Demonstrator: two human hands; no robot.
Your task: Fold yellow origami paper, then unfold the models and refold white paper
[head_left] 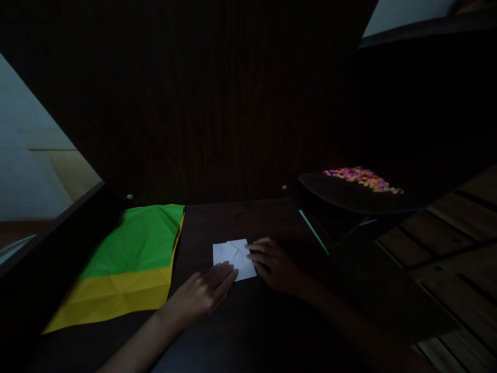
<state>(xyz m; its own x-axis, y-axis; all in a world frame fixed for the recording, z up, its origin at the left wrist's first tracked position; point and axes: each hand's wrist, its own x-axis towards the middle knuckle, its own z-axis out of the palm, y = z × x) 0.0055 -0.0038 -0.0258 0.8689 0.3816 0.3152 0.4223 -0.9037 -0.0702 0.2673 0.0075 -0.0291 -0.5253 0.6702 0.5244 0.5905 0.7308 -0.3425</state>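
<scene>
Left hand [202, 295]: entered from 7 o'clock, lay palm down, fingers stretched out and released, gripping nothing; fingertips pressed on the near-left corner of the white paper [233, 254].
Right hand [277, 267]: came in from 5 o'clock, fingers extended and loosely spread, not clenched; fingertips rested on the right edge of the paper, pinning rather than grasping.
White paper: sat flat on the dark table [240, 331], between the two hands, just ahead of them at 12 o'clock; already creased, with a folded flap showing on its upper face.
Step in hand: judged to be the flattening of a fold, both hands bearing down on the paper.
Next move, by judgement: would call for one hand holding the sheet steady while the other ran along the crease or lifted a flap; edges kept aligned, pressure light enough not to slide the paper on the smooth top.
Green and yellow sheet [132, 259]: lay at 9 to 10 o'clock of the paper, well apart from it, much larger, wrinkled with old creases.
Green strip [313, 231]: thin, slanted at 2 o'clock, beside the dark tray [341, 199].
Coloured bits [361, 177]: heaped on the tray, farther out at 2 o'clock; too small to identify.
Back panel [217, 103]: dark wood, upright at 12 o'clock, behind everything.
Light: dim; fine detail of the fold not readable.
</scene>
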